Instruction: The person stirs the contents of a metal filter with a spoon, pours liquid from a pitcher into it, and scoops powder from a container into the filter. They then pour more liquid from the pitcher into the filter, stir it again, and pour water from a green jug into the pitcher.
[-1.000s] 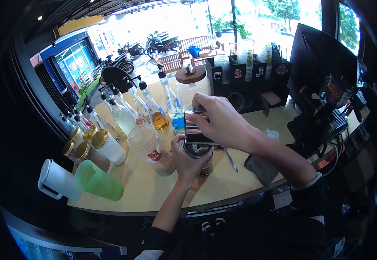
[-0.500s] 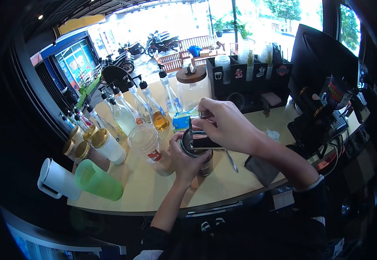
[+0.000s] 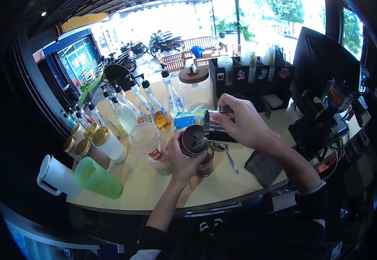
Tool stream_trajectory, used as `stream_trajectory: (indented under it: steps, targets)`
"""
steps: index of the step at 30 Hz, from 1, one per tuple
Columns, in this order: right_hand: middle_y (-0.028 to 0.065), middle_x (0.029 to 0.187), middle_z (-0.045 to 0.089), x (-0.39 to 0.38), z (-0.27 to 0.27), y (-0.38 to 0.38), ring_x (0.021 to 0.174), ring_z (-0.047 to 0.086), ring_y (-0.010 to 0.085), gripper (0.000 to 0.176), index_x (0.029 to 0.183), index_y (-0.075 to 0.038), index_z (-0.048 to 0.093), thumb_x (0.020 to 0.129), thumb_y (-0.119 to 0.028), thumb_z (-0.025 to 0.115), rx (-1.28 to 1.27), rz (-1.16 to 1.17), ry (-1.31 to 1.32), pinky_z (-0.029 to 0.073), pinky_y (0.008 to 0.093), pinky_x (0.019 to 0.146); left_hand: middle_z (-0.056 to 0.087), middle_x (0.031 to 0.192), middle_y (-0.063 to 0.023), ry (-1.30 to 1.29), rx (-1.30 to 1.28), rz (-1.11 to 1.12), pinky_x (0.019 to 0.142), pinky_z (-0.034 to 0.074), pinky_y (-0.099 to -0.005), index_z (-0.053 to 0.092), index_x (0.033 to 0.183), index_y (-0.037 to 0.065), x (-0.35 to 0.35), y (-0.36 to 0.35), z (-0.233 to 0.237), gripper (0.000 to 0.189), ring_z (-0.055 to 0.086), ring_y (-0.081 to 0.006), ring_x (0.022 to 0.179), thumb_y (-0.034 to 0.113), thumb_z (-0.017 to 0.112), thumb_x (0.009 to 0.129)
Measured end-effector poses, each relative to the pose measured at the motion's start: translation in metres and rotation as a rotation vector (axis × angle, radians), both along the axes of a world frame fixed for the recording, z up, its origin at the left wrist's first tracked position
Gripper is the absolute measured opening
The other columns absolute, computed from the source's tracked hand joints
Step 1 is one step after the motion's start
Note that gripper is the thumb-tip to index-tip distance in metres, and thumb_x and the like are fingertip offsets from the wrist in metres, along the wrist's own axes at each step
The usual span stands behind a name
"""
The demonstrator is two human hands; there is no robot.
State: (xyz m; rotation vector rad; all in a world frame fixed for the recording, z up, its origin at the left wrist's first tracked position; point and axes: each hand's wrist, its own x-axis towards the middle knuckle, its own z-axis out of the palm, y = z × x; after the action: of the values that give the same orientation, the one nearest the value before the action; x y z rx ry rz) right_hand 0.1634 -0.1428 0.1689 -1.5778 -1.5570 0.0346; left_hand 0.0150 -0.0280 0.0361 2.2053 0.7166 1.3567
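Note:
My left hand (image 3: 182,162) wraps round a round cup (image 3: 193,145) with a dark interior, held above the table with its mouth turned towards me. Just right of it, my right hand (image 3: 240,119) grips a shiny metal vessel (image 3: 221,135), tipped on its side so that its rim meets the cup's mouth. Its exact kind is partly hidden by my fingers. A pale streak shows at the cup's inner edge. Under the cup stands a short glass (image 3: 206,167) with brown contents. Beside that lies a metal tool with a long handle (image 3: 231,160).
A clear plastic jar (image 3: 146,143) stands left of my left hand. Further left are a green pitcher (image 3: 97,177), a white jug (image 3: 58,175), gold-lidded jars (image 3: 109,145) and pump bottles (image 3: 156,106). A dark cloth (image 3: 264,167) lies right; a black organiser (image 3: 251,84) stands behind.
My right hand and the metal vessel have shifted right, uncovering more of the cup's mouth. The long-handled metal tool shows more now. The cup stays in my left hand.

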Motion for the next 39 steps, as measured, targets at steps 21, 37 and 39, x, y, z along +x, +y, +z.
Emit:
stream_trajectory:
  steps: [21, 37, 39]
  targets:
    - [-0.0043, 0.074, 0.053, 0.087, -0.097, -0.010, 0.069, 0.049, 0.0014, 0.018, 0.082, -0.006, 0.051, 0.095, -0.016, 0.059, 0.251, -0.119, 0.701, 0.040, 0.0192, 0.062, 0.069, 0.104, -0.0148, 0.030, -0.090, -0.189, 0.089, 0.051, -0.0372, 0.055, 0.121, -0.002, -0.008, 0.018, 0.020, 0.076, 0.068, -0.0271, 0.097, 0.032, 0.087, 0.061]
    - [-0.0061, 0.068, 0.043, 0.139, -0.244, -0.002, 0.062, 0.040, 0.0038, 0.019, 0.076, -0.012, 0.045, 0.092, -0.011, 0.056, 0.501, -0.225, 1.073, 0.032, 0.0213, 0.057, 0.067, 0.110, -0.0166, 0.140, -0.180, -0.247, 0.095, 0.047, -0.0377, 0.050, 0.125, -0.004, -0.014, 0.021, 0.019, 0.078, 0.065, -0.0259, 0.105, 0.031, 0.086, 0.065]
    - [-0.0032, 0.069, 0.045, 0.136, -0.250, -0.003, 0.062, 0.042, 0.0066, 0.019, 0.078, -0.012, 0.044, 0.094, -0.008, 0.051, 0.548, -0.248, 1.081, 0.034, 0.0247, 0.059, 0.068, 0.107, -0.0155, 0.109, -0.153, -0.265, 0.091, 0.051, -0.0377, 0.051, 0.125, -0.003, -0.015, 0.020, 0.015, 0.079, 0.067, -0.0262, 0.100, 0.032, 0.086, 0.064]
